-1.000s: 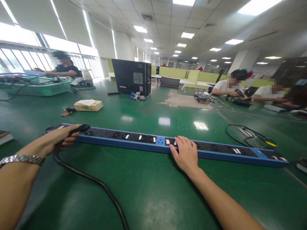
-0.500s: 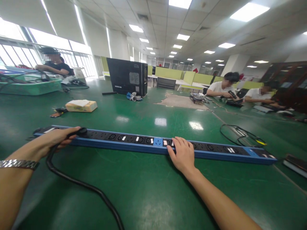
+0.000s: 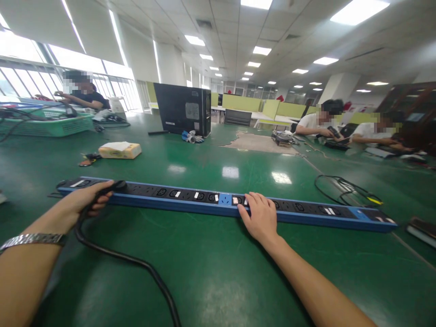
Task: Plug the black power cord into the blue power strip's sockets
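A long blue power strip (image 3: 195, 208) with a row of black sockets lies across the green table in front of me. Near its left end, my left hand (image 3: 92, 200) is closed around a black plug (image 3: 119, 185), which rests against the socket face. Whether its pins are in a socket is hidden. From this hand a thick black cable (image 3: 136, 261) curves down to the bottom edge. My right hand (image 3: 260, 215) grips the strip right of its middle, fingers over the top and thumb on the near side. A few sockets are covered by it.
Behind the strip are a tissue pack (image 3: 120, 150), a black computer case (image 3: 184, 109), gloves (image 3: 192, 136) and a green basket (image 3: 51, 125). A coiled black cable (image 3: 335, 188) lies at right. Co-workers sit at the far left and far right.
The view has shifted slightly, so most things appear a little further right. My left wrist and forearm have moved slightly; both hands keep their places on the plug and the strip.
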Motion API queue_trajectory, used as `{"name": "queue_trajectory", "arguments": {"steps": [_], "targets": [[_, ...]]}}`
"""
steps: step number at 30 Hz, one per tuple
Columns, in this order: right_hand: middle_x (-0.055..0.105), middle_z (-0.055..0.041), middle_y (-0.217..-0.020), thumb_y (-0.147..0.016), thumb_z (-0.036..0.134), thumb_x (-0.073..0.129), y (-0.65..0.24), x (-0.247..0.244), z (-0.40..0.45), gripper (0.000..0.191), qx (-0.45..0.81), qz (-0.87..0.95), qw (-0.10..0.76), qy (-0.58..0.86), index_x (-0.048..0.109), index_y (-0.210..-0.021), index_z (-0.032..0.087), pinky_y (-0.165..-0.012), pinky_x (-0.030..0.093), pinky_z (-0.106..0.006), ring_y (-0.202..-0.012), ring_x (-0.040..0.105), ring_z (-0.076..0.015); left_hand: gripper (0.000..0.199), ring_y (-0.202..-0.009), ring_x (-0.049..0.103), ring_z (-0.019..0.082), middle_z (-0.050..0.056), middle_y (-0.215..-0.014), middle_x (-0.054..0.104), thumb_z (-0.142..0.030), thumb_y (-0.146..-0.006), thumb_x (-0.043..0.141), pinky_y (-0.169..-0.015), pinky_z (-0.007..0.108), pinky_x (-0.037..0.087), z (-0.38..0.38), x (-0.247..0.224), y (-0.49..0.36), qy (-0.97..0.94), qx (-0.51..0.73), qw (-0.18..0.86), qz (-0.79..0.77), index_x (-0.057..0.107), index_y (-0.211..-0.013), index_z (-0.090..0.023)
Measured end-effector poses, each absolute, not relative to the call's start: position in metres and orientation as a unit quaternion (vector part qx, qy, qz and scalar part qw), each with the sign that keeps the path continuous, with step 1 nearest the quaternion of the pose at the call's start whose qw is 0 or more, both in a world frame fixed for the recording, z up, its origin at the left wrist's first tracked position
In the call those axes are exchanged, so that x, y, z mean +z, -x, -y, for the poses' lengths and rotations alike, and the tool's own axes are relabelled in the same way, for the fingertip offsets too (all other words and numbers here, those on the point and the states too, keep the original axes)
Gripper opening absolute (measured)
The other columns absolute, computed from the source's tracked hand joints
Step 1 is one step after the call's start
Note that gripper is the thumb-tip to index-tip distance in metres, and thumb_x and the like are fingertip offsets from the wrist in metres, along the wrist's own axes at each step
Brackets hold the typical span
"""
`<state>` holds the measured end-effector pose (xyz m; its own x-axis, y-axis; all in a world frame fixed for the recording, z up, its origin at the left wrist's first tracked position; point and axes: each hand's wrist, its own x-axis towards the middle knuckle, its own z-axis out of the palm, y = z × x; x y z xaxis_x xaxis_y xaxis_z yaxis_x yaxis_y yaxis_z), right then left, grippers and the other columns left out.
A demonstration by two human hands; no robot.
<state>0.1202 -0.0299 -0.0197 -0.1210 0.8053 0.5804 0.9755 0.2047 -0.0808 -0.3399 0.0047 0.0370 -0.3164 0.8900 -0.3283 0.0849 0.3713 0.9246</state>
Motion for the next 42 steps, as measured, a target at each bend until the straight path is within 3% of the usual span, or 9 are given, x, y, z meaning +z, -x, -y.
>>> {"name": "queue_trajectory", "arguments": {"steps": [4,10,16,26,42], "targets": [[0.062,-0.0112,-0.126,-0.094,0.047,0.04,-0.12,-0.02,0.029,0.045,-0.158,0.732,0.271,0.605,0.063,-0.119,0.018,-0.099,0.03,-0.04,-0.118,0.05,-0.0259,0.037,-0.03,0.023,0.004,-0.008,-0.036,0.026,-0.042,-0.091,0.04,-0.037,0.013,0.014,-0.008,0.07,0.323,-0.329,0.511,0.5,-0.617,0.03,-0.063,-0.019],[0.062,-0.0108,-0.126,-0.094,0.046,0.04,-0.12,-0.018,0.03,0.045,-0.151,0.731,0.268,0.609,0.063,-0.12,0.018,-0.1,0.029,-0.04,-0.118,0.049,-0.0262,0.033,-0.03,0.021,0.004,-0.009,-0.036,0.025,-0.035,-0.093,0.035,-0.033,0.017,0.016,-0.005,0.092,0.248,-0.347,0.603,0.53,-0.486,0.04,-0.065,-0.019],[0.062,-0.01,-0.127,-0.094,0.047,0.041,-0.121,-0.018,0.03,0.045,-0.145,0.736,0.264,0.607,0.062,-0.121,0.018,-0.1,0.03,-0.04,-0.119,0.049,-0.0257,0.032,-0.029,0.023,0.004,-0.009,-0.037,0.03,-0.039,-0.085,0.052,-0.03,0.016,0.016,-0.004,0.05,0.17,-0.352,0.569,0.522,-0.529,0.048,-0.062,-0.017],[0.061,-0.0103,-0.128,-0.093,0.048,0.042,-0.123,-0.017,0.029,0.046,-0.129,0.738,0.267,0.606,0.062,-0.121,0.018,-0.101,0.03,-0.041,-0.12,0.049,-0.0255,0.04,-0.032,0.03,0.004,-0.006,-0.04,0.036,-0.051,-0.069,0.066,-0.032,0.015,0.019,0.01,0.039,0.174,-0.404,0.44,0.454,-0.661,0.057,-0.058,-0.014],[0.062,-0.0111,-0.127,-0.093,0.047,0.043,-0.121,-0.018,0.029,0.045,-0.132,0.735,0.277,0.605,0.063,-0.12,0.018,-0.1,0.031,-0.042,-0.119,0.05,-0.027,0.043,-0.03,0.024,0.005,-0.007,-0.035,0.03,-0.047,-0.077,0.057,-0.033,0.017,0.015,0.012,0.038,0.157,-0.407,0.447,0.491,-0.627,0.049,-0.049,-0.016]]}}
